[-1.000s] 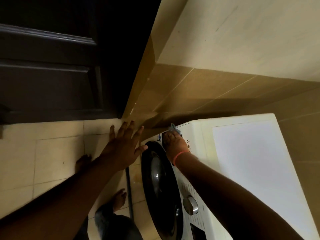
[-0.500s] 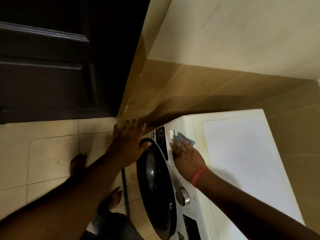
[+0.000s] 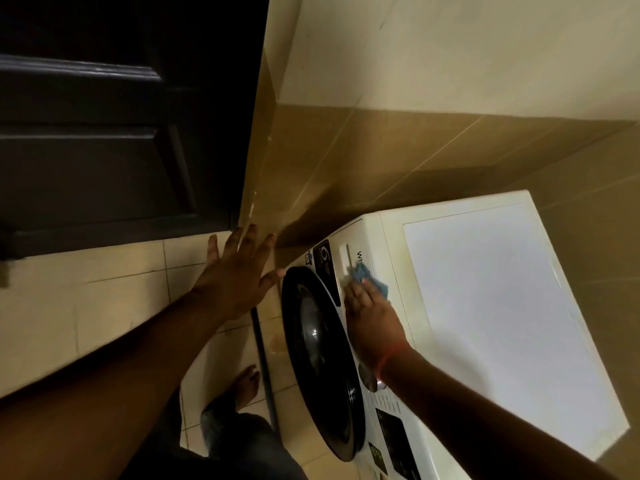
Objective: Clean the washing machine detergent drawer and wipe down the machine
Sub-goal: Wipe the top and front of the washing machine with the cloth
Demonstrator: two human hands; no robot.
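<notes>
Both hands are out in front of the person. Fingers straight and spread, the left hand (image 3: pixel 239 275) is held flat in the air beside the washing machine (image 3: pixel 485 306), its thumb tip close to the rim of the round dark door (image 3: pixel 318 358); whether it touches the rim cannot be told. The right hand (image 3: pixel 372 320) lies palm-down on the machine's white front panel with its fingers pressing a blue cloth (image 3: pixel 370 280) against it, and a red band (image 3: pixel 388 358) circles that wrist.

Seen from above, the machine stands on the tiled floor (image 3: pixel 104 306) against a brown tiled wall (image 3: pixel 415 150), its front facing the left of the view and its white top (image 3: pixel 502 323) filling the right. Its control strip runs lengthwise from the far corner toward the near bottom edge. The detergent drawer (image 3: pixel 349 258) sits at the far end of that strip (pushed in flush, long axis along the strip), and the cloth lies at its near end, beside the brand lettering. A silver dial (image 3: pixel 370 379) and a dark display (image 3: pixel 394 434) come nearer along the strip, partly under the right forearm. A bare foot (image 3: pixel 247 384) rests on the floor, and a dark door (image 3: pixel 104 133) fills the upper left.
</notes>
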